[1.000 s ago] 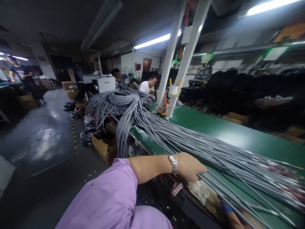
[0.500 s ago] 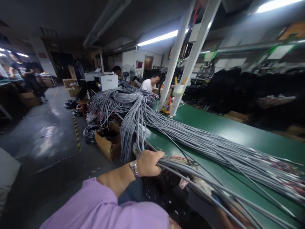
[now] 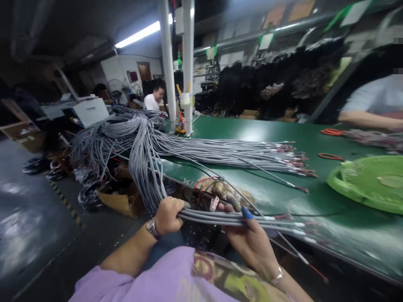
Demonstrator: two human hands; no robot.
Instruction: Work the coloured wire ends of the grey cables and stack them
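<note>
My left hand (image 3: pixel 170 214), with a watch at the wrist, is closed around a small bundle of grey cables (image 3: pixel 204 217). The same bundle lies across the fingers of my right hand (image 3: pixel 250 241), whose thumb, in a blue finger cover, presses on it from above. Beyond my right hand the cable ends show white sleeves and thin reddish wires (image 3: pixel 283 217). One cable end (image 3: pixel 317 272) hangs below the others. A large pile of grey cables (image 3: pixel 201 149) lies along the green table (image 3: pixel 267 193), part of it drooping over the edge beside my left hand.
A green plastic basket (image 3: pixel 374 180) and orange loops (image 3: pixel 332 132) are on the table at right. A co-worker's arm (image 3: pixel 368 119) is behind them. White posts (image 3: pixel 189 75) rise from the table. A cardboard box (image 3: pixel 121 197) stands below the drooping cables.
The view has turned right. My right hand, blurred at the lower right before, is now nearer my left hand on the cables. The bundle's ends have come into view.
</note>
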